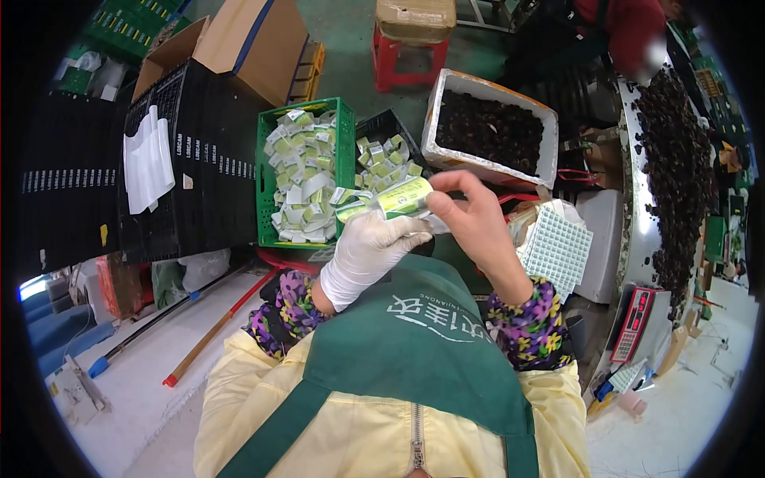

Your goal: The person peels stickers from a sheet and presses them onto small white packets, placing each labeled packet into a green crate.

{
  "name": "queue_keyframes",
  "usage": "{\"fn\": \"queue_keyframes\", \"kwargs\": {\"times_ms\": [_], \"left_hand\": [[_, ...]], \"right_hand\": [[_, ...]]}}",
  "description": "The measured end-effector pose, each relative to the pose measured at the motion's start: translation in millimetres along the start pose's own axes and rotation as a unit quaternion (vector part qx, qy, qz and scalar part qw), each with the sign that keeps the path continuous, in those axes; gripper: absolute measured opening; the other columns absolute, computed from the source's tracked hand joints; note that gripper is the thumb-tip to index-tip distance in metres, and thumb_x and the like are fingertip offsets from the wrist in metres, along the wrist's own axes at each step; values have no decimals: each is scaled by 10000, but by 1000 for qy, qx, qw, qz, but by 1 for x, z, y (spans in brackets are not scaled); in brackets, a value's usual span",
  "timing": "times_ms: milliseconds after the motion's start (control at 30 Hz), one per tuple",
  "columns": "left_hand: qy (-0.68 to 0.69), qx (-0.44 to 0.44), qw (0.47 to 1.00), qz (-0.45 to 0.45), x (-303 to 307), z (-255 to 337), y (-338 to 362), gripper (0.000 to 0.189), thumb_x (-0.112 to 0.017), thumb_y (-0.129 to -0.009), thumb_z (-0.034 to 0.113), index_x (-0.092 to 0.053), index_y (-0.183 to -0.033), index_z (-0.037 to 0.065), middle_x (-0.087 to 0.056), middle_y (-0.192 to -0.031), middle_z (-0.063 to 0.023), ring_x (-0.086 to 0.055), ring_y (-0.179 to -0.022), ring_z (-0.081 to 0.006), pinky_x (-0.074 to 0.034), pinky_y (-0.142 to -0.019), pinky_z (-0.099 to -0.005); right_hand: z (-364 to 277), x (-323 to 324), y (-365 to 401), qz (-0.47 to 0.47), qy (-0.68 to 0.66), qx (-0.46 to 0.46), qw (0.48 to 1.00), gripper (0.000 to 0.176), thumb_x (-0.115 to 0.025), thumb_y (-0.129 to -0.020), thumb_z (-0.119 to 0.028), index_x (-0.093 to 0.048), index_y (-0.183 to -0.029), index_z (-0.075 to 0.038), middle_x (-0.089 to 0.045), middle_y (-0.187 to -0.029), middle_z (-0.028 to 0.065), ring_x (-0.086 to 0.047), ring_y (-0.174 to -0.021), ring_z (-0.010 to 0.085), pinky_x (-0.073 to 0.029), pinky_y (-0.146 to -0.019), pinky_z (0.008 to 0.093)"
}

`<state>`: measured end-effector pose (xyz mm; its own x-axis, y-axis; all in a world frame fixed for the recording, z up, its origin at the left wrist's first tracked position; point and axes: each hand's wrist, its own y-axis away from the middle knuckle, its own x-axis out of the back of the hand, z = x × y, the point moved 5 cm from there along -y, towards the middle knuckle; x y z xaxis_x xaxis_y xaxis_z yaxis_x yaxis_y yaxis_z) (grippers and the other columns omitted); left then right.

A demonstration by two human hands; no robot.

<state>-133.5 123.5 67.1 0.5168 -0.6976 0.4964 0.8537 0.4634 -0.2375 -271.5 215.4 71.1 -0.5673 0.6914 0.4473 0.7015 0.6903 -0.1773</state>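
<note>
In a white glove, my left hand (368, 248) is wrapped round a green and white labelled packet (404, 197) in front of my apron. My bare right hand (476, 217) touches the packet's right end, thumb and forefinger closed together there. Just beyond lie a green crate (345, 137) full of similar small packets (299, 171) and a black crate (393, 119) with more of them. To the right of these stands a white foam box (492, 169) holding dark, crumpled pieces (488, 131).
Stacked black crates (209, 151) and a cardboard box (259, 48) stand left. A red stool (410, 60) is ahead. On the right are a sticker sheet (556, 248), a table (637, 159) heaped with dark pieces, a red scale (635, 325) and another person (637, 32).
</note>
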Motion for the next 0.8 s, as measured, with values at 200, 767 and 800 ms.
{"fn": "queue_keyframes", "kwargs": {"times_ms": [200, 767, 800], "left_hand": [[134, 20, 980, -147, -25, -7, 11, 107, -721, -787, 150, -724, -868, 81, -706, -831, -78, -676, -737, -230, -523, -688, -316], [286, 202, 930, -109, -14, -21, 4, 142, -704, -832, 92, -712, -946, 7, -704, -818, -52, -624, -751, -70, -507, -694, -234], [286, 203, 930, -110, -15, -19, 5, 142, -704, -832, 92, -712, -946, 7, -704, -818, -52, -624, -751, -70, -507, -694, -234]], "right_hand": [[3, -9, -29, -104, -356, -240, 897, 129, -645, -890, -170, -630, -850, -47, -558, -738, -53, -454, -658, 28, -374, -602, 198], [-2, -16, 9, -74, -224, -59, 970, 213, -598, -809, 44, -589, -1017, -1, -500, -1086, 81, -558, -824, 98, -466, -788, 247], [-2, -17, 11, -62, -201, -40, 977, 213, -605, -797, 43, -595, -1004, -5, -503, -1079, 94, -565, -823, 114, -469, -797, 265]]}}
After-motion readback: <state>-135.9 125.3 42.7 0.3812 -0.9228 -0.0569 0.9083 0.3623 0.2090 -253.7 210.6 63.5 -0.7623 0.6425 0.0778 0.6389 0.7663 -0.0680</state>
